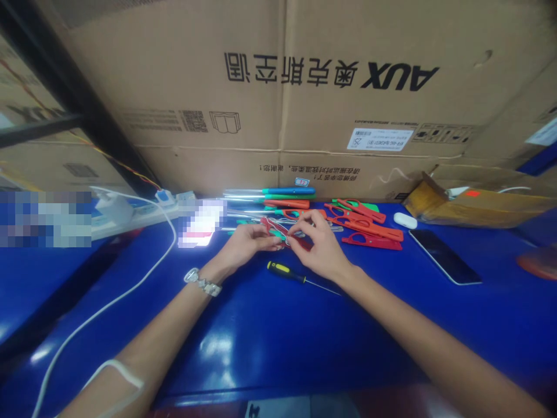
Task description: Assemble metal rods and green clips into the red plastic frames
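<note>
Both my hands meet over the blue table (261, 342) near its far edge. My left hand (246, 244), with a metal watch on the wrist, is closed on one end of a red plastic handle piece (278, 230). My right hand (317, 244) pinches the other end of the same piece with fingers and thumb. Just in front of my right hand lies a small screwdriver (296, 277) with a black and yellow grip. Behind my hands is a heap of several red, green and blue plastic handles and metal rods (304, 209).
A big cardboard box (278, 93) walls off the back. A phone (444, 255) lies face up at right, beside a white earbud case (405, 220) and a torn carton (478, 203). At left run a power strip (130, 215) and a white cable (143, 278).
</note>
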Demonstrator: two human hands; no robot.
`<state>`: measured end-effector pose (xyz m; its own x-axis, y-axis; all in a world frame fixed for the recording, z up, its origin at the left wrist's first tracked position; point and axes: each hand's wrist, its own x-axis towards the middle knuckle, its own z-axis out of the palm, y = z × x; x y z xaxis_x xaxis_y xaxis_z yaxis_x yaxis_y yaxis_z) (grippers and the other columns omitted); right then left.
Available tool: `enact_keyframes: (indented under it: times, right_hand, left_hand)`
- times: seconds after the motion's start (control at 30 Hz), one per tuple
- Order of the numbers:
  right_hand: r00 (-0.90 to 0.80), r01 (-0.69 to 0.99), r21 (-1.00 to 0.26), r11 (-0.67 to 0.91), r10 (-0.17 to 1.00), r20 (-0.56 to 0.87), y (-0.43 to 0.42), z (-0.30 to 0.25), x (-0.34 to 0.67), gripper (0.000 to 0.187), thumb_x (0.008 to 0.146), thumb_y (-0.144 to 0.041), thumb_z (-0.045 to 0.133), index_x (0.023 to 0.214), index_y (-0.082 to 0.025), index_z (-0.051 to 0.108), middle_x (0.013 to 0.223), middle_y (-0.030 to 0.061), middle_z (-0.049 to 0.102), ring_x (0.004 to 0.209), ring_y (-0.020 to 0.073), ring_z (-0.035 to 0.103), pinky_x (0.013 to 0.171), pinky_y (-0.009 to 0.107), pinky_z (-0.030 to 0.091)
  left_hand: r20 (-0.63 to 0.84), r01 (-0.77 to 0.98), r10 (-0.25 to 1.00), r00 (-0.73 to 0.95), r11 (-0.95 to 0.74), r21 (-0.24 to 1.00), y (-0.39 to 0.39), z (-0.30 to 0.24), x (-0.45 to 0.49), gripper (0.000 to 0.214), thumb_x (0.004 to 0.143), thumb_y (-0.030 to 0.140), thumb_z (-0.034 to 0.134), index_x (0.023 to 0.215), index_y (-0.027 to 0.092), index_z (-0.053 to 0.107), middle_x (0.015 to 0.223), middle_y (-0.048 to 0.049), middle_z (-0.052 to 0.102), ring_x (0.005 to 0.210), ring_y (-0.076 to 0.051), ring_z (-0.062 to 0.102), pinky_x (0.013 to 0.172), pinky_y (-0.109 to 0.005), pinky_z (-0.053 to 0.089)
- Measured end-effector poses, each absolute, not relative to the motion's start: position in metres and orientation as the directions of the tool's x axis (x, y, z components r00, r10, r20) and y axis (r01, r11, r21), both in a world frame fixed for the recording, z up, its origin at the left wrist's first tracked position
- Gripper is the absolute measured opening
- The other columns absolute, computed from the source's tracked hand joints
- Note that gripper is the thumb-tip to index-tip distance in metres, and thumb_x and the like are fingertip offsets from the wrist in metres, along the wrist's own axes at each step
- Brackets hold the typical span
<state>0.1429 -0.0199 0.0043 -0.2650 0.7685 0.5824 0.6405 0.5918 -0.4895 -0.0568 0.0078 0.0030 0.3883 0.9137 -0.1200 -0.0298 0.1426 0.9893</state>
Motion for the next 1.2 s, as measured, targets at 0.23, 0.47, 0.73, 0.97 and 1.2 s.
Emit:
enact_keyframes:
  times: [0.23, 0.47, 0.73, 0.97, 1.2]
  right_hand:
    - [-0.369, 0.845, -0.285, 0.453, 0.879, 0.302, -0.012, 0.039, 0.131, 0.013, 0.083, -0.022, 0.063, 0.077, -0.019, 0.074, 0.085, 0.0071, 0.064, 0.075, 0.0192, 0.059, 0.067, 0.032, 0.041]
    - [-0.37, 0.741, -0.571, 0.353, 0.924, 0.091, 0.007, 0.042, 0.137, 0.011, 0.075, -0.016, 0.064, 0.069, -0.018, 0.073, 0.058, 0.0002, 0.065, 0.053, 0.0116, 0.055, 0.054, 0.026, 0.036]
    - [-0.373, 0.558, -0.733, 0.389, 0.906, 0.198, 0.003, 0.022, 0.146, 0.001, 0.072, -0.016, 0.067, 0.07, -0.016, 0.067, 0.059, -0.0018, 0.062, 0.054, 0.0104, 0.054, 0.053, 0.023, 0.039]
    - [-0.398, 0.441, -0.746, 0.499, 0.854, 0.336, 0.004, 0.008, 0.155, 0.01, 0.081, -0.024, 0.064, 0.078, -0.016, 0.068, 0.067, 0.0005, 0.064, 0.06, 0.0115, 0.056, 0.059, 0.025, 0.045]
    - [-0.385, 0.412, -0.732, 0.543, 0.832, 0.4, 0.003, 0.005, 0.157, 0.01, 0.084, -0.025, 0.063, 0.08, -0.016, 0.066, 0.069, 0.0006, 0.064, 0.061, 0.012, 0.058, 0.061, 0.025, 0.048]
  left_hand:
    - [-0.167, -0.006, 0.905, 0.392, 0.184, 0.983, 0.006, 0.003, -0.052, 0.024, 0.062, 0.025, 0.088, 0.07, 0.012, 0.069, 0.071, -0.0011, 0.073, 0.073, -0.015, 0.071, 0.09, -0.035, 0.057]
    - [-0.166, 0.016, 0.906, 0.389, 0.174, 0.985, 0.008, 0.0, -0.054, 0.023, 0.065, 0.025, 0.086, 0.069, 0.011, 0.068, 0.07, -0.0025, 0.073, 0.075, -0.017, 0.071, 0.088, -0.037, 0.056]
    - [-0.189, -0.001, 0.895, 0.404, 0.207, 0.978, 0.007, 0.001, -0.053, 0.027, 0.063, 0.028, 0.088, 0.069, 0.012, 0.068, 0.072, -0.0037, 0.074, 0.076, -0.017, 0.072, 0.088, -0.037, 0.057]
    - [-0.151, -0.066, 0.887, 0.437, 0.2, 0.978, 0.007, -0.005, -0.053, 0.023, 0.069, 0.028, 0.085, 0.078, 0.012, 0.071, 0.081, -0.0046, 0.075, 0.079, -0.015, 0.072, 0.091, -0.035, 0.056]
    - [-0.115, -0.083, 0.883, 0.455, 0.171, 0.982, 0.008, -0.008, -0.053, 0.026, 0.073, 0.03, 0.082, 0.088, 0.012, 0.071, 0.089, -0.0056, 0.076, 0.083, -0.016, 0.072, 0.09, -0.034, 0.057]
